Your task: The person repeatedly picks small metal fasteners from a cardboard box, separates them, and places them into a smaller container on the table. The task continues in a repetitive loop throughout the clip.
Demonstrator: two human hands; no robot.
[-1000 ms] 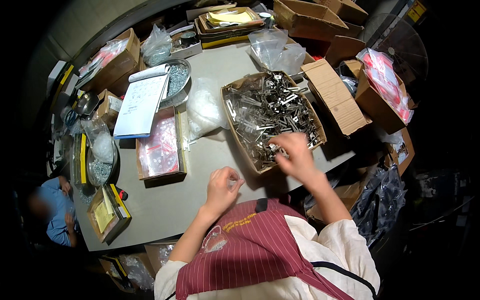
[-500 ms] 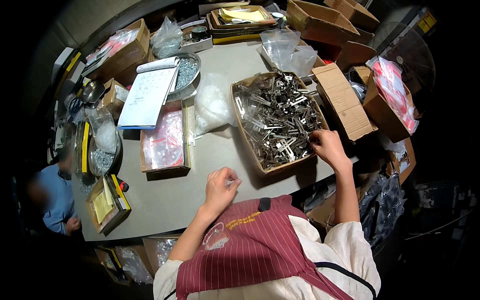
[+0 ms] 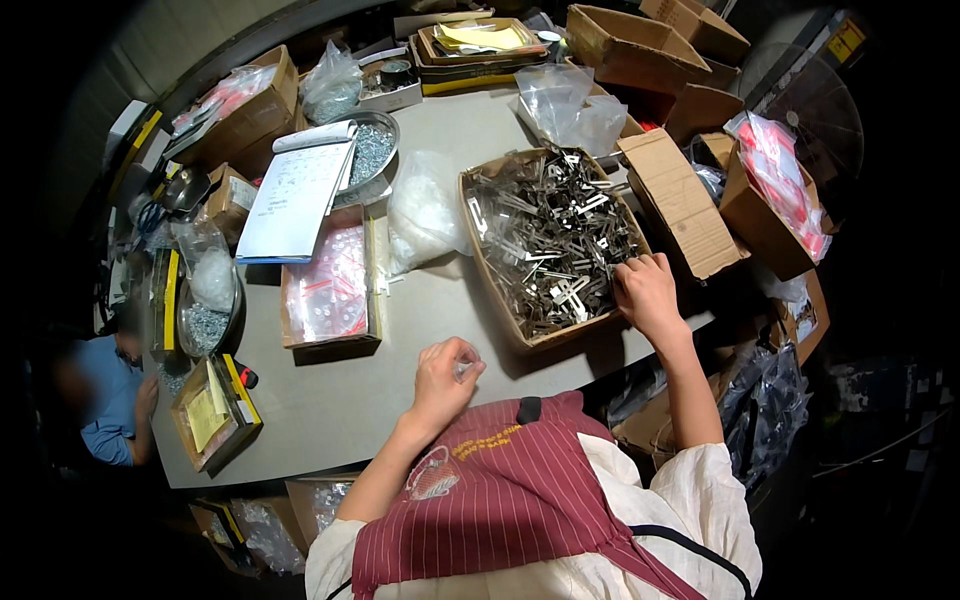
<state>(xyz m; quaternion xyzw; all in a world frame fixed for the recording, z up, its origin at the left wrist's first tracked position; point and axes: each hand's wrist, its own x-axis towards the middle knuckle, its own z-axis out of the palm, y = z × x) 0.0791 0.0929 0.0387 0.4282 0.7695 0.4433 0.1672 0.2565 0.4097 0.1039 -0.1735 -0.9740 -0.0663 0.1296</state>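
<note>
My left hand is closed near the table's front edge, with a small clear plastic bag crumpled in its fingers. At the right rim of a cardboard box is my right hand, its fingers curled together over the contents. Whatever those fingertips grip is hidden. Heaped loosely in the box are many flat, slotted metal brackets, some shiny and some dark. Left of this box lies a bulging clear bag of small white pieces.
An open box of red-edged zip bags sits left of centre, with a notepad overlapping its back. Metal bowls of screws stand behind. Cartons crowd the right side. Someone in a blue shirt is at far left.
My right hand has shifted slightly left at the box rim, its fingers still curled. The left hand stays nearly in place with the bag. The other person's arm has moved up toward the table.
</note>
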